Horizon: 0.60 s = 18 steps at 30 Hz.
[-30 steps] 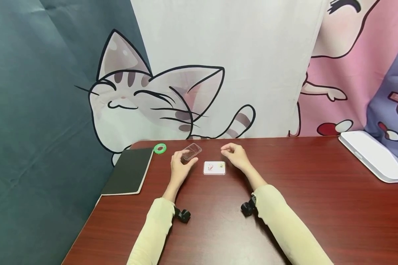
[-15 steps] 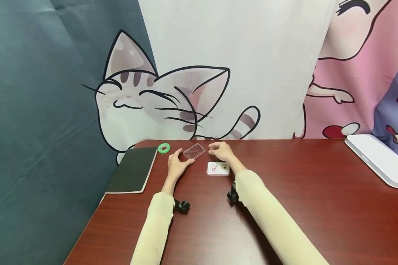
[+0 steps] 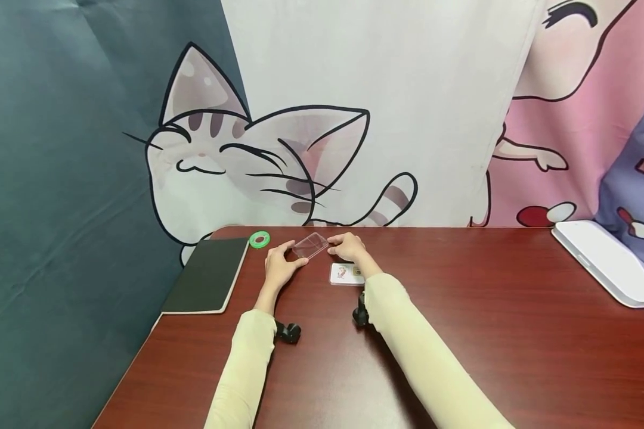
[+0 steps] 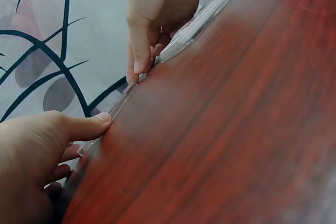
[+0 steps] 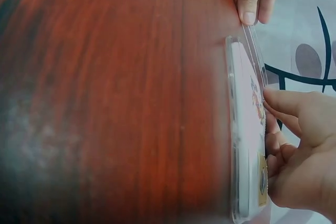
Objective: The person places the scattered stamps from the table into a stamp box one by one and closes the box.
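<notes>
A: What's lying furthest left?
B: The notebook (image 3: 206, 277) is lying on the surface (image 3: 515, 333), and the green tape (image 3: 253, 242) is sitting just beside its far right corner.
A: And next along?
B: The left hand (image 3: 279, 265) is pinching the left end of the clear cover (image 3: 310, 246) between thumb and fingers.
A: Where's the cover, then?
B: It's spanning the gap between the two hands, slanting, near the surface's far edge. I'm not seeing clearly whether it's touching the surface.
A: What's the right hand (image 3: 349, 247) doing?
B: Its thumb and fingertips are gripping the cover's right end, while the forearm is partly covering the white case (image 3: 344, 274) lying nearer the person.
A: Anything beyond?
B: A flat white object (image 3: 609, 262) is lying far right, well apart.
</notes>
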Motion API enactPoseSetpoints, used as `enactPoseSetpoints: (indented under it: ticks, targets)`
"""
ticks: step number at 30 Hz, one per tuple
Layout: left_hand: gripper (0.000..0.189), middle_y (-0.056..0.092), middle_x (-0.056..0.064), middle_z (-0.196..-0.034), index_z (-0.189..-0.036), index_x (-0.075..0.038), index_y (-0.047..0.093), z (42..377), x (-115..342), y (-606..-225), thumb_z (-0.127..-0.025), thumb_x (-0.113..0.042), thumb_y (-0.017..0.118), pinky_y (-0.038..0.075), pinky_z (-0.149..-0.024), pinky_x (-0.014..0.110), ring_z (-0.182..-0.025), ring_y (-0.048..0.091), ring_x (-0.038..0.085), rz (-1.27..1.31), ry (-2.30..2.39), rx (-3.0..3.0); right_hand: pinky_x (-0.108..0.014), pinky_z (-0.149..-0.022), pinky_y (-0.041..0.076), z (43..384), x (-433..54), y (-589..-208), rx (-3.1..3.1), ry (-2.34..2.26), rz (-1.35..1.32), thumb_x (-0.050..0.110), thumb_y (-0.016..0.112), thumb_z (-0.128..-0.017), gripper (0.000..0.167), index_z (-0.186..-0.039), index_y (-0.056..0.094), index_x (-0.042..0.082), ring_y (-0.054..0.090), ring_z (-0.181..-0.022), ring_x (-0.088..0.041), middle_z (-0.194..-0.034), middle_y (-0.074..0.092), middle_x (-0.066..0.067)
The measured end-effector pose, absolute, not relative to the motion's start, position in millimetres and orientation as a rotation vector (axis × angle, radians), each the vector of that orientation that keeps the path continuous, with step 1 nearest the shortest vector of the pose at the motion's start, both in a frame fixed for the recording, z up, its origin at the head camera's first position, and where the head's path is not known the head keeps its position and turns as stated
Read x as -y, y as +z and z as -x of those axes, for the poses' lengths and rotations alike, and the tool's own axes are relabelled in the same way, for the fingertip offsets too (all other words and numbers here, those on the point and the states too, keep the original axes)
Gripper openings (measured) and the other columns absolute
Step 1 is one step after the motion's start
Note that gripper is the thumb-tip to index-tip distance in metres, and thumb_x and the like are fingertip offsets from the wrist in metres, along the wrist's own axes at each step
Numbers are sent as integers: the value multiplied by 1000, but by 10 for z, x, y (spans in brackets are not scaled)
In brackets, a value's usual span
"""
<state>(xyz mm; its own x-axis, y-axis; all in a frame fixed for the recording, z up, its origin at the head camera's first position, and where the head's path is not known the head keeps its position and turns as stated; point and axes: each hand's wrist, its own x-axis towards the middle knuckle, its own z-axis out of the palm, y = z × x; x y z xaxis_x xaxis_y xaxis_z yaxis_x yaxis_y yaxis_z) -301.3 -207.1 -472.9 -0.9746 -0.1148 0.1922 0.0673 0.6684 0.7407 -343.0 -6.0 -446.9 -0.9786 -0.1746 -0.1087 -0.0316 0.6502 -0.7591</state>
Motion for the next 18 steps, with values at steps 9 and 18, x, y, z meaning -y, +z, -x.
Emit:
enactPoseSetpoints:
  ticks: [9,18]
  targets:
    - [59,63,17,-129,-132,-7,60,3007,2014,-4727,-80,-22,81,38,-108,50,-124,54,33,-5,-1337,2567,-40,-109,41,3440,-5,-4518,-2551,-1527,94,14,66,-90,32,-121,69,9,55,-127,-28,-128,66,-13]
    - [50,64,25,-121,-124,0,63,2952,1856,-4535,-79,-11,79,45,-101,46,-111,59,34,202,-1649,2442,-37,-98,48,3355,-258,-4468,-2428,-1787,162,12,70,-88,31,-117,68,1,64,-107,-25,-120,68,-19]
